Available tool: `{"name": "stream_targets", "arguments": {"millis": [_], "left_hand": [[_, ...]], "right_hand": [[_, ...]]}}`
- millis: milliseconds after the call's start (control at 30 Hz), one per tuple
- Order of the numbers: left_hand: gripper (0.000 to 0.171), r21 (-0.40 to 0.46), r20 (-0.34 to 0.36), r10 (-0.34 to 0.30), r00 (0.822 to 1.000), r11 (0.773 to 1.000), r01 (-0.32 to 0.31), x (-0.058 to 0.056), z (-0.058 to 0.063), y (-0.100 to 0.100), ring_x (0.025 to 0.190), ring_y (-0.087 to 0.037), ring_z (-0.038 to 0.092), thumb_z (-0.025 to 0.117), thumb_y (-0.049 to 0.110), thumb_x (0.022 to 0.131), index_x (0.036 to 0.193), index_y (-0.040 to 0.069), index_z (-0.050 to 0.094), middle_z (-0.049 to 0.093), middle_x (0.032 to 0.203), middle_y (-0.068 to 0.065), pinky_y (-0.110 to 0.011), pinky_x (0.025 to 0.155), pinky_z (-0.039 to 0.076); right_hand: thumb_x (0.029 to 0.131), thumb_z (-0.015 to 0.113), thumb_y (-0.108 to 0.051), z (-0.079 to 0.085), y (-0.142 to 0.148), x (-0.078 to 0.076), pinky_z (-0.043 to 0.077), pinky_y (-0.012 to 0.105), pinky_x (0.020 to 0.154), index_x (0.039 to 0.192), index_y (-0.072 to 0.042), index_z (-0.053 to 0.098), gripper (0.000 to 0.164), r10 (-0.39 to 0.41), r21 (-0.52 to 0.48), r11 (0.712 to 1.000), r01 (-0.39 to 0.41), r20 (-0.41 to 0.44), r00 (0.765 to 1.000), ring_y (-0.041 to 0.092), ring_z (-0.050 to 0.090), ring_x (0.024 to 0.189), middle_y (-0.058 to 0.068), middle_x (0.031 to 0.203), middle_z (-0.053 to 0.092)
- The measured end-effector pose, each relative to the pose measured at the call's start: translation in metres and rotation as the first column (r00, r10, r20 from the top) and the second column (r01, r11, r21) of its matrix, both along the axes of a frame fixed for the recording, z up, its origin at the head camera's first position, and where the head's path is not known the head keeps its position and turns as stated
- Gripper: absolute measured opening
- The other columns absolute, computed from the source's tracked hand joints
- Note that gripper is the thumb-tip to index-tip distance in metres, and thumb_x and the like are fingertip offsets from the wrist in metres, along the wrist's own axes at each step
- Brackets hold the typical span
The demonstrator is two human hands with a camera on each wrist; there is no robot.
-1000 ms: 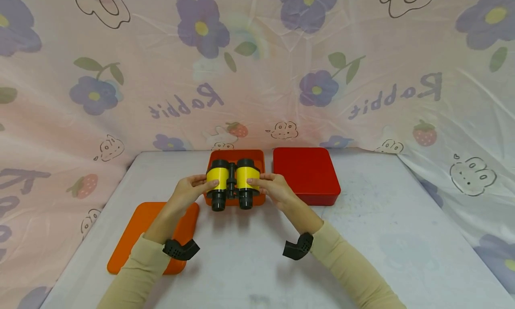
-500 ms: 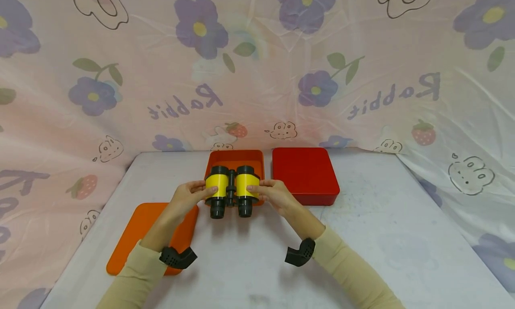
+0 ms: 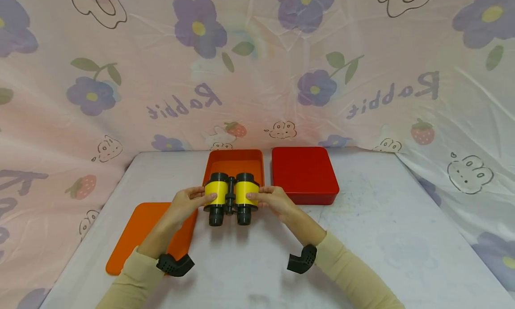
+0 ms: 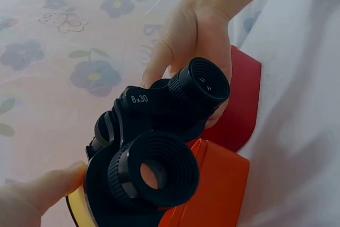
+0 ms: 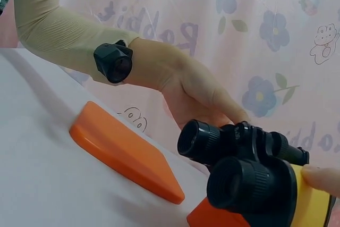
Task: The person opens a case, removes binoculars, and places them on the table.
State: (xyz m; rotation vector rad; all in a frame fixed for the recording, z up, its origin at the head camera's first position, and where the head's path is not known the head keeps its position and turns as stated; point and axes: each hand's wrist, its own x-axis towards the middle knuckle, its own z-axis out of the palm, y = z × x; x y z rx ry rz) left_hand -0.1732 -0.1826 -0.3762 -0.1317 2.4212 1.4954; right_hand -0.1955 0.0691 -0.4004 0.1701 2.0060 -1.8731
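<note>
A pair of yellow and black binoculars (image 3: 230, 196) is held up between both hands, eyepieces toward the person. My left hand (image 3: 187, 205) grips the left barrel, thumb on its yellow top. On the other barrel, my right hand (image 3: 277, 201) holds the same way. Behind and partly beneath them in the head view stands an orange box (image 3: 236, 157) without its lid; its front is hidden by the binoculars. In the left wrist view the black eyepieces (image 4: 159, 171) face the camera, with "8x30" printed on the body.
Right of the orange box sits a closed red box (image 3: 304, 172). An orange lid (image 3: 138, 233) lies flat on the white table (image 3: 362, 255) at the left, partly under the left forearm. A patterned cloth (image 3: 257, 76) hangs behind the table.
Both hands have drawn the binoculars back toward the person, away from over the orange box, so more of the box's inside shows. The boxes and lid stay put.
</note>
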Motion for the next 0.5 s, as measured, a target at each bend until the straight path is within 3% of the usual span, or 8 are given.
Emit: {"name": "stream_targets", "arguments": {"millis": [500], "left_hand": [[0.081, -0.019, 0.010, -0.022, 1.000, 1.000, 0.022, 0.0057, -0.0060, -0.0042, 0.133, -0.042, 0.043, 0.062, 0.045, 0.091, 0.146, -0.005, 0.032, 0.041, 0.147, -0.028, -0.059, 0.114, 0.034]], "right_hand": [[0.082, 0.075, -0.025, -0.0063, -0.0003, 0.0069, 0.049, 0.044, 0.104, 0.121, 0.005, 0.052, 0.055, 0.010, 0.008, 1.000, -0.010, 0.012, 1.000, 0.024, 0.061, 0.096, 0.018, 0.120, 0.056]]}}
